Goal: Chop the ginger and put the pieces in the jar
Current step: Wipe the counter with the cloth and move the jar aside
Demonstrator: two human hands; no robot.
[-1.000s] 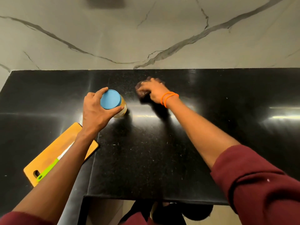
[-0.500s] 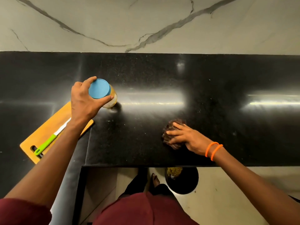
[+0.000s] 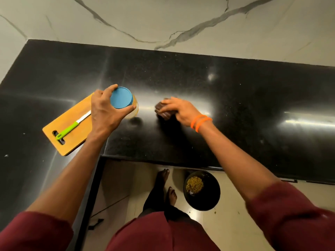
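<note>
On the black counter [image 3: 235, 109], left of the jar [image 3: 133, 110]: a wooden cutting board [image 3: 72, 127] lying flat, with a knife [image 3: 72, 126] on top, green handle toward the counter's near edge, pale blade pointing toward the jar. Just right of the board, touching or overlapping its far corner: the jar, upright, round blue lid [image 3: 121, 97] closed on a pale yellowish body, mostly hidden beneath the lid and fingers. Over the jar from the near side: left hand [image 3: 106, 110], fingers and thumb curled round the lid's rim, gripping it, forearm stretched out from a maroon sleeve [image 3: 34, 230]. Right of the jar, apart from it: a dark brown cloth or scrubber [image 3: 163, 112], bunched on the counter. On top of it: right hand [image 3: 181, 110], fingers fairly straight and pressing down, two orange bands [image 3: 200, 122] at the wrist. No telling whether the fingertips pinch the cloth. Below the counter's near edge, right of the jar: a black bin [image 3: 208, 196] on the floor holding yellowish scraps.
</note>
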